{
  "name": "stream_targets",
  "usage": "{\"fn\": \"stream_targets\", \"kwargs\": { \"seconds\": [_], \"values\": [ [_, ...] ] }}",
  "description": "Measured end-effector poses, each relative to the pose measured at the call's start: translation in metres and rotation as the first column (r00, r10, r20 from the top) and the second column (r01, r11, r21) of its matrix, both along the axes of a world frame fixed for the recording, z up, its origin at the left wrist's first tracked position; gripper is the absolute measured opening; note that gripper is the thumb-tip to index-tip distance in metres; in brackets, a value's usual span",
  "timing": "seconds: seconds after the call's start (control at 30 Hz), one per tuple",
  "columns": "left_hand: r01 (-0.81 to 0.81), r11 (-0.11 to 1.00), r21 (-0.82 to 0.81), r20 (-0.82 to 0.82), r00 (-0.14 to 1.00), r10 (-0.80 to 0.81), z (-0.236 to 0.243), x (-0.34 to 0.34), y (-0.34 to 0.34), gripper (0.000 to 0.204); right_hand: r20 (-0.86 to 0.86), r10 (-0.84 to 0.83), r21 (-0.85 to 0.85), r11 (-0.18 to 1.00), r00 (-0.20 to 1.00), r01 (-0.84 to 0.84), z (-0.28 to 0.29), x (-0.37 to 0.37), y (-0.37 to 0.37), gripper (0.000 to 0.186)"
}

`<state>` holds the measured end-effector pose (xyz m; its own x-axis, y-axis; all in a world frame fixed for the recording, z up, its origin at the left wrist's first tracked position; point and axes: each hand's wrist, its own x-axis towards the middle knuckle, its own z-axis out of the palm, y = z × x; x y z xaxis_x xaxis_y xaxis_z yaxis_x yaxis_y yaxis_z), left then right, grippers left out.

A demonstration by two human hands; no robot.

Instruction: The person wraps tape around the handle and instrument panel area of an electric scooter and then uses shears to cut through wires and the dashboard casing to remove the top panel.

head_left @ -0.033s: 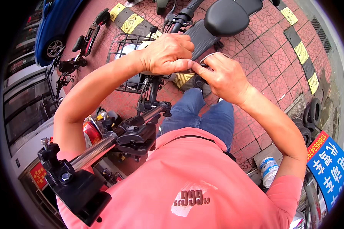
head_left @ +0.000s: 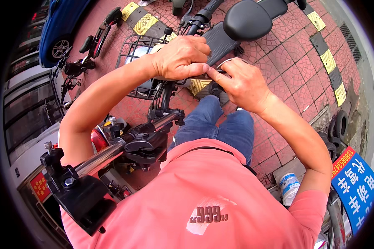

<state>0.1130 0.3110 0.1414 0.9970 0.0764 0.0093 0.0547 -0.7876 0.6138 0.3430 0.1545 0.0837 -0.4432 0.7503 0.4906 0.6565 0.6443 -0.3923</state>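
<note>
My left hand (head_left: 183,58), fingers curled, is over the front of a black electric scooter, beside its wire basket (head_left: 131,56). Its thumb meets the index finger of my right hand (head_left: 241,83), whose fingers are bent around something small, with a thin pale loop (head_left: 227,62) showing behind them; what exactly they grip is hidden. The scooter's grooved footboard (head_left: 220,41) and black seat (head_left: 247,20) lie just beyond my hands. A chrome tube with black clamps (head_left: 99,162) runs across the lower left, close to my left arm.
A blue car (head_left: 54,37) and a folded kick scooter (head_left: 102,31) stand at upper left. Striped rubber bumps (head_left: 328,62) lie on the red paving (head_left: 291,70). At right are stacked tyres (head_left: 338,124), a white bucket (head_left: 289,186) and a blue sign (head_left: 357,186).
</note>
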Motion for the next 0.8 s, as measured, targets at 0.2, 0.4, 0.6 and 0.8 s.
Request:
{"fn": "stream_targets", "kwargs": {
  "seconds": [0.2, 0.4, 0.6, 0.8],
  "values": [
    [-0.627, 0.741, 0.241, 0.093, 0.775, 0.625, 0.037, -0.064, -0.038, 0.038, -0.042, 0.101, 0.018, 0.995, 0.994, -0.101, -0.005, 0.008, 0.014, 0.045],
    [-0.712, 0.613, 0.343, -0.090, 0.625, 0.776, 0.000, -0.102, -0.085, 0.113, -0.083, 0.176, 0.078, 0.982, 0.981, -0.170, -0.015, 0.006, 0.021, 0.043],
    [-0.799, 0.540, 0.266, 0.078, 0.576, 0.814, -0.022, -0.090, -0.090, 0.122, -0.091, 0.169, 0.046, 0.985, 0.981, -0.165, -0.013, -0.002, 0.023, 0.054],
    [-0.840, 0.479, 0.254, 0.089, 0.514, 0.853, -0.016, -0.095, -0.101, 0.129, -0.013, 0.223, 0.119, 0.968, 0.975, -0.220, -0.009, -0.002, 0.029, 0.045]
  ]
}}
